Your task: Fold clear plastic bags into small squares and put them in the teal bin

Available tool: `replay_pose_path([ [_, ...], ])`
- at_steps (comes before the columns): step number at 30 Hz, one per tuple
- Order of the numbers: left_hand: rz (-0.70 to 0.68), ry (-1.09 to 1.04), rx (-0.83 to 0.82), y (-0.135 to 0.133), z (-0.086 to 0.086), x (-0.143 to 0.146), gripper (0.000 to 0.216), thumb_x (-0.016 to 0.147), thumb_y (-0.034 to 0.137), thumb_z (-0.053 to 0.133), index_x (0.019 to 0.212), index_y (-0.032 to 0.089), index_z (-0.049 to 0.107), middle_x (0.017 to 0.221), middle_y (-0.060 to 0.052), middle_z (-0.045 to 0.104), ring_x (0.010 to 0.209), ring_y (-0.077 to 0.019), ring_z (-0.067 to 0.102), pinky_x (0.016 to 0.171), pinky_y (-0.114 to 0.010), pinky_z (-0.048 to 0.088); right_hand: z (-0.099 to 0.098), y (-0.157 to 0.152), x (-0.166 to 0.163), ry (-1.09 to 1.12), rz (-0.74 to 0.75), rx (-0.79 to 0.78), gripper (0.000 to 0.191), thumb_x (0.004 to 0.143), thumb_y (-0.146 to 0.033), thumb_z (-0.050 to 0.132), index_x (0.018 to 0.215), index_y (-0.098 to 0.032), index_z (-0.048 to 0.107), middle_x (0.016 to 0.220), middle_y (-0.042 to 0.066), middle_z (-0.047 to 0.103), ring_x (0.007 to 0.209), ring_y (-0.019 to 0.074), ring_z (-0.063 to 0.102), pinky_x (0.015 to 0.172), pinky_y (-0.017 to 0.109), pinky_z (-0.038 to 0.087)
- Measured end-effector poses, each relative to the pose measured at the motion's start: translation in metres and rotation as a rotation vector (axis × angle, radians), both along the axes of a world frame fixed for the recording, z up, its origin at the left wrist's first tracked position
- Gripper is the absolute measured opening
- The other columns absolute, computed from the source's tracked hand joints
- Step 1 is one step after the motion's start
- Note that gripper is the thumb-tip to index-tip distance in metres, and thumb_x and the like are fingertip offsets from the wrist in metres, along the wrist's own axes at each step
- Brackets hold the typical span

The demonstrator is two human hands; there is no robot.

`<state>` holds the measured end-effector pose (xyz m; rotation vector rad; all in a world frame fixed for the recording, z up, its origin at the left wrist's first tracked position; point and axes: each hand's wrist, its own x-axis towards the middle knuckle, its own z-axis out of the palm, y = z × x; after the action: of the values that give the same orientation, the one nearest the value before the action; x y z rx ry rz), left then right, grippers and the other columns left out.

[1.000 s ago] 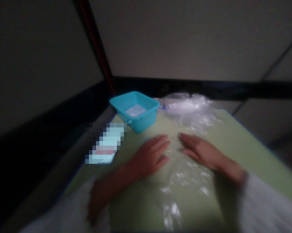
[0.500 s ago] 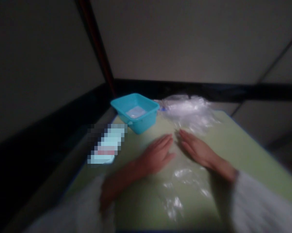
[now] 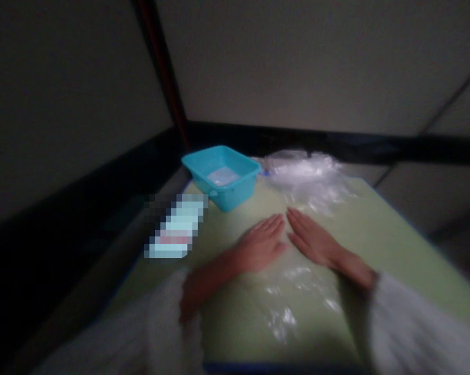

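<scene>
A clear plastic bag (image 3: 284, 307), creased and shiny, lies on the yellow-green tabletop (image 3: 235, 338) in front of me. My left hand (image 3: 262, 244) rests flat near its far end, fingers stretched out and holding nothing. Opposite it, my right hand (image 3: 315, 239) lies palm down with straight fingers, also holding nothing. The fingertips of both hands point inward and almost meet. The bag's far edge is hard to make out around the palms.
A turquoise plastic basin (image 3: 235, 197) with a pale flat item (image 3: 222, 176) inside stands at the back left. Beside it lies a heap of clear plastic bags (image 3: 309, 174). A blurred-out, phone-like lit rectangle (image 3: 178, 226) sits by the left edge. Walls rise behind.
My left hand has shifted slightly to the right, and its fingertips are nearer to my right hand. The view has moved a little; the bag and basin stay put.
</scene>
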<state>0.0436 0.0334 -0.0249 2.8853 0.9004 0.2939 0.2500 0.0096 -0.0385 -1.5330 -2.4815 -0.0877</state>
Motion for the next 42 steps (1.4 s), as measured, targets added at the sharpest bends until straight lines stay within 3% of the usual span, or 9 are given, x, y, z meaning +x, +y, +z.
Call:
replay_pose_path([
  [9,0.038,-0.049,0.036,0.012,-0.009,-0.031,0.056,0.097,0.042,0.026,0.142,0.008,0.029,0.150,-0.014,0.024,0.141,-0.0191,0.019,0.115,-0.035,0.020,-0.001,0.001,0.001,-0.033,0.003,0.027,0.061,0.097,-0.044,0.020,0.143,-0.005,0.029,0.149,0.017,0.029,0.138,0.0251,0.022,0.114,0.041,0.022],
  [18,0.100,-0.026,0.012,0.018,-0.001,-0.056,0.055,0.096,0.037,0.031,0.139,0.003,0.032,0.148,-0.019,0.026,0.140,-0.0228,0.022,0.114,-0.040,0.024,-0.002,0.001,0.010,-0.029,-0.010,0.013,0.059,0.097,-0.042,0.019,0.145,-0.010,0.025,0.149,0.014,0.027,0.138,0.0247,0.024,0.112,0.044,0.025],
  [32,0.115,0.015,0.014,0.018,-0.001,-0.055,0.057,0.096,0.038,0.030,0.138,0.001,0.032,0.148,-0.019,0.027,0.140,-0.0241,0.022,0.113,-0.039,0.024,-0.001,-0.011,0.033,-0.013,-0.066,0.011,0.058,0.097,-0.042,0.017,0.146,-0.011,0.026,0.148,0.014,0.030,0.137,0.0250,0.027,0.110,0.048,0.027],
  [37,0.128,0.031,0.017,0.017,0.002,-0.056,0.059,0.095,0.040,0.032,0.139,0.001,0.031,0.149,-0.020,0.025,0.140,-0.0249,0.021,0.114,-0.039,0.024,0.009,-0.013,0.030,0.083,-0.075,-0.015,0.059,0.097,-0.045,0.016,0.146,-0.014,0.025,0.147,0.013,0.034,0.134,0.0274,0.032,0.108,0.050,0.030],
  [42,0.112,-0.076,0.083,0.004,0.012,-0.036,0.057,0.093,0.037,0.035,0.140,0.005,0.030,0.150,-0.017,0.025,0.141,-0.0229,0.019,0.115,-0.039,0.022,0.018,-0.013,0.015,0.136,0.003,0.056,0.058,0.097,-0.044,0.019,0.148,-0.017,0.017,0.151,0.010,0.025,0.137,0.0271,0.028,0.111,0.048,0.028],
])
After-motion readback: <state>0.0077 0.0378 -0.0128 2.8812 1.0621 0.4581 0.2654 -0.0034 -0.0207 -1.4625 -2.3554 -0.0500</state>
